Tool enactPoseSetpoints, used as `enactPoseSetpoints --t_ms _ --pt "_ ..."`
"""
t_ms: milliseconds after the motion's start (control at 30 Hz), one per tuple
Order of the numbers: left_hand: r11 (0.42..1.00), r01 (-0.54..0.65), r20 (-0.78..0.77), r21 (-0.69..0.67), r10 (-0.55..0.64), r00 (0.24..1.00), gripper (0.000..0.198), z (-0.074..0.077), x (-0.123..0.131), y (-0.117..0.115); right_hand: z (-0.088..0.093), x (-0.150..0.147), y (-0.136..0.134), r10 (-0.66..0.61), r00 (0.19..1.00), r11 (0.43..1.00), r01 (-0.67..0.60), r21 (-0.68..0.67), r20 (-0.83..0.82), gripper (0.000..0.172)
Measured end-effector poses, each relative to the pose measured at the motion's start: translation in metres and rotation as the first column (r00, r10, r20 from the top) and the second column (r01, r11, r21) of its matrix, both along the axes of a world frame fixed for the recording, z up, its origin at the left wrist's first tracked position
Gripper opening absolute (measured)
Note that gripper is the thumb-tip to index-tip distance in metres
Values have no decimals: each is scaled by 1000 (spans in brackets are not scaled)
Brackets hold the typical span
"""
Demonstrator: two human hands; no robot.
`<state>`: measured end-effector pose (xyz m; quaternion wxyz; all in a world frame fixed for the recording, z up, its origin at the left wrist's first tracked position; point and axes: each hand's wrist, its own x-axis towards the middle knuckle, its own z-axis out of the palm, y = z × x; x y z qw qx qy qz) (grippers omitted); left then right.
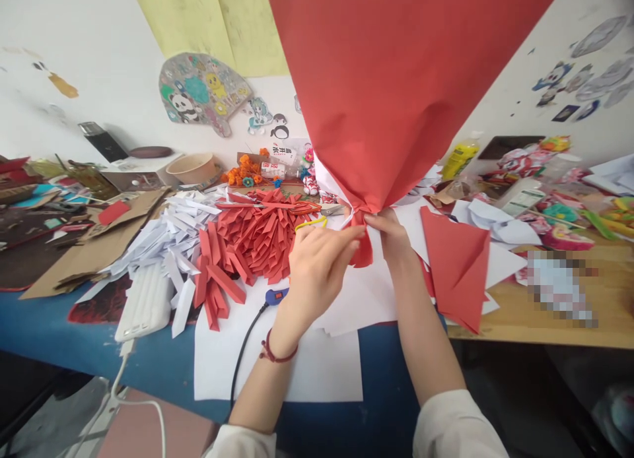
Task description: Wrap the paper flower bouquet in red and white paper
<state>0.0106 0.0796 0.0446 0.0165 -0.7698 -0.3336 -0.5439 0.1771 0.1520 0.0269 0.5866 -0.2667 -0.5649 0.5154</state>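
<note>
- The person's left hand (pixel 317 266) and right hand (pixel 391 233) meet at the gathered bottom corner of a large red paper sheet (pixel 396 82), which fans up and out in front of the wall, held clear of the table
- Both hands pinch that bunched corner: the left hand's fingers are curled with the fingertips pressing the crumpled tail of the sheet, and the right hand's thumb and forefinger grip the neck of the gather from the other side
- The gather looks only begun: the top of the sheet is flat and smooth, and only the lower corner is creased and drawn together
- A white lining or second sheet seems to show at the left edge of the gather, though the view is too crowded there to be sure
- Plenty appears already made: a heap of folded red paper strips (pixel 257 237) lies on the table just left of the hands, with a heap of folded white paper strips (pixel 163 237) beside it
- More red stock waits: a folded red sheet (pixel 458 266) lies on white paper (pixel 307 365) to the right of the right forearm
- A white power bank (pixel 143 306) with its cable sits near the table's front edge, and a blue-handled tool (pixel 276 295) lies just below the left hand
- The blue table (pixel 74 332) is otherwise thick with cardboard, scraps and craft pieces, so the work seems to be somewhere mid-run
</note>
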Motion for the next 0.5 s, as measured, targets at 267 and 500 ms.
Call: enactPoseSetpoints --t_ms 267,500 --pt "896 -438 64 -72 443 894 25 1 25 16 -18 -2 12 -65 995 997 69 -44 75 28" --pt "874 -479 -47 -79 477 878 34 6 29 26 -26 -8 18 -144 988 989 143 34 60 40"
